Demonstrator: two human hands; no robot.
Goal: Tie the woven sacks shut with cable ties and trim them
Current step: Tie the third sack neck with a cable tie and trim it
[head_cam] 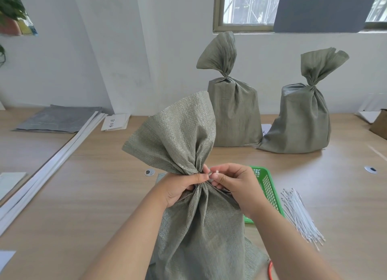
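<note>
Woven sack (199,227): left hand (180,187) grips neck, right hand (236,183) pinches cable tie (216,172) at neck; I'd thread straight, cinch snug.

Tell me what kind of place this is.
Likely a plain workroom used for packing: a long wooden table below a window, tied woven sacks standing on it, and a bundle of white cable ties.
</note>
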